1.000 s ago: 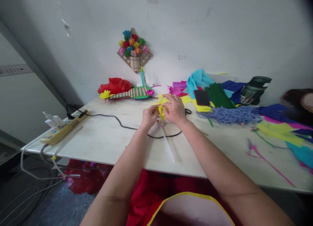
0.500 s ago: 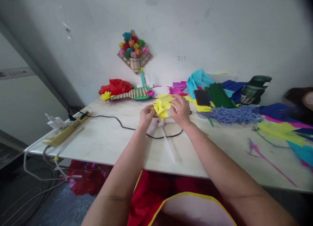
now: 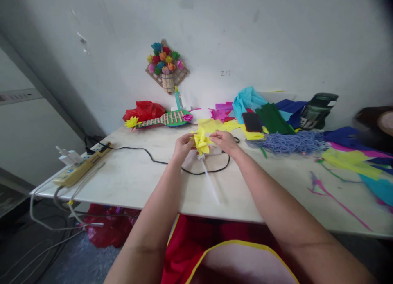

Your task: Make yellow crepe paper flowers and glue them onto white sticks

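Observation:
A yellow paper flower (image 3: 201,141) with pointed petals is held above the white table (image 3: 132,181), between both hands. My left hand (image 3: 183,145) pinches its left side with closed fingers. My right hand (image 3: 225,141) pinches the flower's right petals. Just below the flower lies a white glue gun (image 3: 210,178), its nozzle end near my hands and a black cable (image 3: 153,158) looping round it.
Coloured paper sheets (image 3: 251,108), a dark phone (image 3: 252,122), a heap of blue-grey cord (image 3: 285,143) and a dark bottle (image 3: 317,111) crowd the back right. A striped craft piece (image 3: 162,118), a red bag (image 3: 144,110) and a power strip (image 3: 80,166) lie left. Another person (image 3: 376,126) sits at far right.
My hands have drawn apart and the folded yellow paper has spread open into a flower. My right hand has shifted from covering the paper to pinching its right petals.

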The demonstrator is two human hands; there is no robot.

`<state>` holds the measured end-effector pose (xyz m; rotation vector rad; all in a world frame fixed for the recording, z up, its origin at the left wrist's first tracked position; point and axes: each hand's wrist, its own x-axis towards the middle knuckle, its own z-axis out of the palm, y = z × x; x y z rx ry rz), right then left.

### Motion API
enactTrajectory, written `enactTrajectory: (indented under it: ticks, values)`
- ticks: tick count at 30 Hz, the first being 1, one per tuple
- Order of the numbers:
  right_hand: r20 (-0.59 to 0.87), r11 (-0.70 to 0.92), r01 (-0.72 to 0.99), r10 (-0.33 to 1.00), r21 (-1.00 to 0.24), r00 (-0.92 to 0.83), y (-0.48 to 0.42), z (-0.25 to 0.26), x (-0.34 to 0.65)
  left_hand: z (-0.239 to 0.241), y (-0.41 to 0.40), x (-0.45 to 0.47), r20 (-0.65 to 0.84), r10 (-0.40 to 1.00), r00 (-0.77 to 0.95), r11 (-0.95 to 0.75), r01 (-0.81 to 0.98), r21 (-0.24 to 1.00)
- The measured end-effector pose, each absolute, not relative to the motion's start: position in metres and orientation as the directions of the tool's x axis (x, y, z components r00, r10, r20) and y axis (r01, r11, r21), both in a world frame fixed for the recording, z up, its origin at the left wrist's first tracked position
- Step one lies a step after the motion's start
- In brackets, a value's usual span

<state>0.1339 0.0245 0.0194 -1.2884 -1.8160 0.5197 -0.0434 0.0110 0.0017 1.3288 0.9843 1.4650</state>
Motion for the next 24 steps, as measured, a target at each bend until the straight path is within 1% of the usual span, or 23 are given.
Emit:
enactTrajectory:
  ticks: [3,5,7,12,16,20,24]
  values:
    - [0.309,0.366,0.576,0.930,-0.731,-0.198,0.0243,0.0206,0.1342,0.0012,0.0107,-0.0432,0.286,0.958,-0.010,-0.286,-0.096,0.953]
    - [0.293,0.362,0.566,0.932,-0.740,-0.214,0.0232,0.0211,0.1328,0.0009,0.0102,-0.0434,0.294,0.956,0.004,-0.292,-0.098,0.951]
    - [0.290,0.355,0.520,0.935,-0.777,-0.205,0.0218,0.0214,0.1309,0.0005,0.0098,-0.0442,0.292,0.956,0.022,-0.288,-0.106,0.952]
    - [0.236,0.269,0.275,0.960,-0.923,-0.148,0.0192,0.0219,0.1285,-0.0009,0.0097,-0.0465,0.289,0.953,0.089,-0.274,-0.145,0.951]
    - [0.207,0.225,0.119,0.968,-0.967,-0.144,0.0190,0.0216,0.1282,-0.0013,0.0099,-0.0473,0.279,0.955,0.104,-0.263,-0.145,0.954]
    - [0.169,0.180,0.066,0.975,-0.981,-0.142,0.0196,0.0213,0.1285,0.0000,0.0086,-0.0482,0.282,0.943,0.177,-0.256,-0.154,0.954]
    - [0.153,0.163,0.059,0.977,-0.985,-0.151,0.0218,0.0198,0.1302,0.0004,0.0078,-0.0490,0.295,0.932,0.212,-0.268,-0.147,0.952]
